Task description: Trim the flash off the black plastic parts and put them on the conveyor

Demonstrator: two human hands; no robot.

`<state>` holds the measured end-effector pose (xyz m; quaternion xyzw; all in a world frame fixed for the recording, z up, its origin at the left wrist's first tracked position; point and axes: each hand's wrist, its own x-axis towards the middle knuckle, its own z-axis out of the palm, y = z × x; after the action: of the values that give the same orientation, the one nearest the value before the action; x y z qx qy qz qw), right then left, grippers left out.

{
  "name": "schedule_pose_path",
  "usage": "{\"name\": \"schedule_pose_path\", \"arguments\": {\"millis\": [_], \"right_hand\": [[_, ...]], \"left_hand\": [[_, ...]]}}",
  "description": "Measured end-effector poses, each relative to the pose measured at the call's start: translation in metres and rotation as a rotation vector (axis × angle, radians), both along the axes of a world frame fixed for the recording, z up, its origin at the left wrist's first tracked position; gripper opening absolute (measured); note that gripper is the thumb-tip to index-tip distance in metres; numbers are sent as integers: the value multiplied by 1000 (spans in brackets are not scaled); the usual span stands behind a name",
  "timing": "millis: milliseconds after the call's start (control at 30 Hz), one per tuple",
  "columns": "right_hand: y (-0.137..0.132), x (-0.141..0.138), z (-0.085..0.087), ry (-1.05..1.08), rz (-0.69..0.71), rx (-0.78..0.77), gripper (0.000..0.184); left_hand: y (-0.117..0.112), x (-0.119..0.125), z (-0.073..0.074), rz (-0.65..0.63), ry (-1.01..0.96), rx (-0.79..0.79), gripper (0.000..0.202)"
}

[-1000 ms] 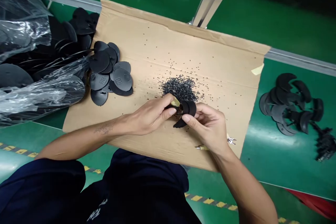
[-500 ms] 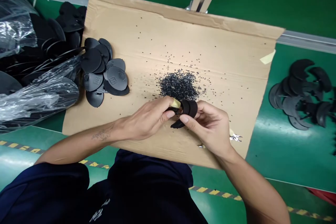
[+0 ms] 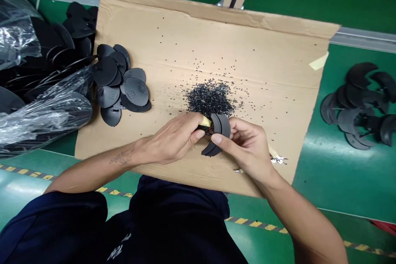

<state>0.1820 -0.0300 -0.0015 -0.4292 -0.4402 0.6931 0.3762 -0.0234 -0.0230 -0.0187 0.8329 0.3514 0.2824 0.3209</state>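
Green worktop [image 3: 324, 181] carries a sheet of cardboard [image 3: 262, 62], and both hands meet over its near middle. The fingers [image 3: 218, 139] of the right hand [image 3: 247, 148] are closed on a black plastic piece [image 3: 216, 132], pinching its curved edge. The fingers [image 3: 198, 134] of the left hand [image 3: 173, 138] are narrowed on a small yellow-ended tool [image 3: 206, 121] pressed against the same piece; its working end is hidden, so I cannot tell what it is. With both thumbs so near that contact point, a slip of the tool could catch a fingertip, or the thin piece could twist out of the pinch. The piece looks matt black, thin and arched, with a crescent lobe hanging below. Just beyond the hands lies a heap of black shavings [image 3: 210, 99]. Far left sit black discs [image 3: 123, 86] beside a clear plastic bag [image 3: 46, 111]; more black parts [image 3: 359, 103] lie well apart on the right.
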Motion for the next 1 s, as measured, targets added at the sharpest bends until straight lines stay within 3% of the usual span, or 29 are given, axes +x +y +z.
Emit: {"name": "schedule_pose_path", "arguments": {"millis": [500, 800, 1000], "right_hand": [[0, 0, -3, 10, 10, 15, 35], [0, -1, -2, -1, 35, 15, 36], [0, -1, -2, 59, 72, 2, 32]], "left_hand": [[2, -2, 0, -65, -3, -25, 26], [2, -1, -4, 3, 153, 152, 43], [2, -2, -3, -20, 231, 221, 51]]}}
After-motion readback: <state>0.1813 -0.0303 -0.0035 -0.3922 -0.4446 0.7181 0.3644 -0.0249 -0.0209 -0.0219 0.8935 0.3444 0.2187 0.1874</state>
